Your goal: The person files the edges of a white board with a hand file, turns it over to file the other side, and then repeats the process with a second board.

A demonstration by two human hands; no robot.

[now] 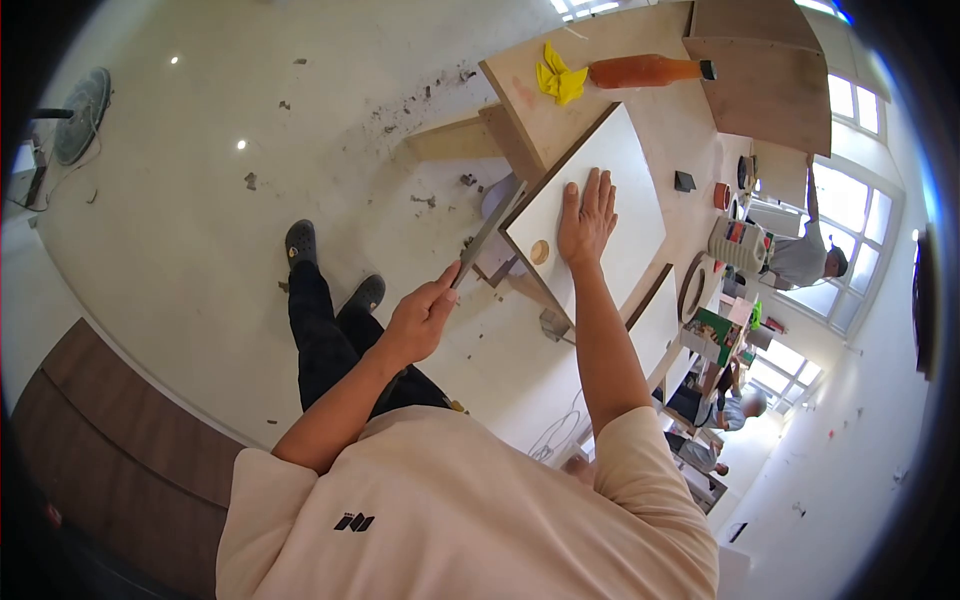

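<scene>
My left hand (418, 322) is closed around the near end of a long, flat, grey file (487, 232). The file slants up and away along the dark edge of a white board (622, 165). Spread flat on the white face of that board is my right hand (588, 218), fingers pointing away from me and thumb out to the side. The board has a round hole (540, 252) near its lower left corner. It rests on a wooden workbench (530, 75), overhanging its edge.
A yellow cloth (561, 75) and a bottle of orange liquid (650, 71) lie on the bench. Another white panel (655, 320) is beside my right forearm. A white jug (738, 243) stands farther off, near a person (800, 262). Debris dots the floor (350, 150).
</scene>
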